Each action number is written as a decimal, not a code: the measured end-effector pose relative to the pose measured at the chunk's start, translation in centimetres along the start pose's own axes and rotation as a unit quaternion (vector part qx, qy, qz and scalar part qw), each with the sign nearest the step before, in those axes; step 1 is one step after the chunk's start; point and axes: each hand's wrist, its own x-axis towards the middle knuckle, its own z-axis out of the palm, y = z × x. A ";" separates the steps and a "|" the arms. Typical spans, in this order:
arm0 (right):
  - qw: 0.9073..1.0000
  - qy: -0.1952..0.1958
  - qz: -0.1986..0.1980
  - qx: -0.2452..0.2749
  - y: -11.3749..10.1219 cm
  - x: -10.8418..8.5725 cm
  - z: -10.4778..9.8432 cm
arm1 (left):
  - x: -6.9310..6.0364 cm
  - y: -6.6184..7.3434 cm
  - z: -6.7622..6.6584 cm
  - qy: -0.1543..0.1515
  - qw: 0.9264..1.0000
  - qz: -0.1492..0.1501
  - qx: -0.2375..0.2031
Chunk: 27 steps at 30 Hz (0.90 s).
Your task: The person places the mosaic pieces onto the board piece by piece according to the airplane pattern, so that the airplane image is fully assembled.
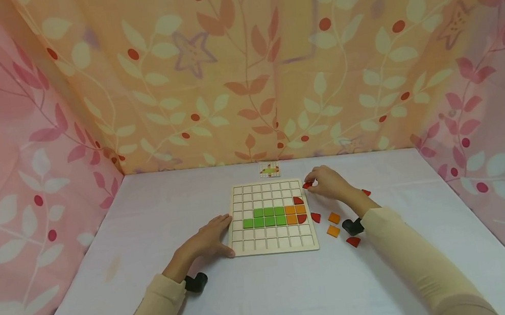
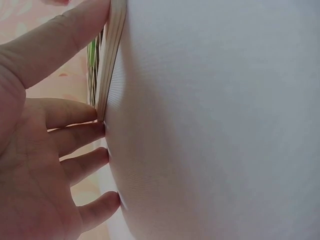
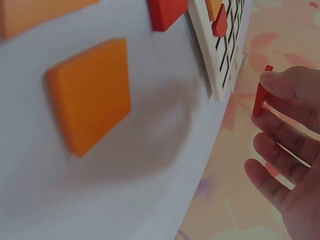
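Occupying gridded board: green, orange, red tiles

The head view leads off, looking forward and down from the person's side, far enough back to take in the table, patterned cloth at twelve o'clock and grid board at six. In tight goes the left wrist view, skimming low over the tabletop, tipped sideways, left hand at eight o'clock, board edge at eleven! And the right wrist view, low and tilted too: orange tile looming close at ten, right hand at three, board at one. Head and left share the left hand; head and right, the right hand and tile; board and cloth make all three!
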 end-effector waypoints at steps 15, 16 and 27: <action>0.999 -0.006 -0.040 0.010 -3.7 2.4 1.4 | -0.1 0.1 -0.1 0.003 1.000 0.003 0.002; 0.999 -0.008 -0.040 0.010 -4.0 2.5 1.5 | -0.1 0.1 -0.1 0.003 1.000 0.004 0.002; 0.998 -0.033 -0.052 0.014 -6.5 3.8 2.8 | -0.3 0.0 -0.2 0.004 1.000 0.004 -0.001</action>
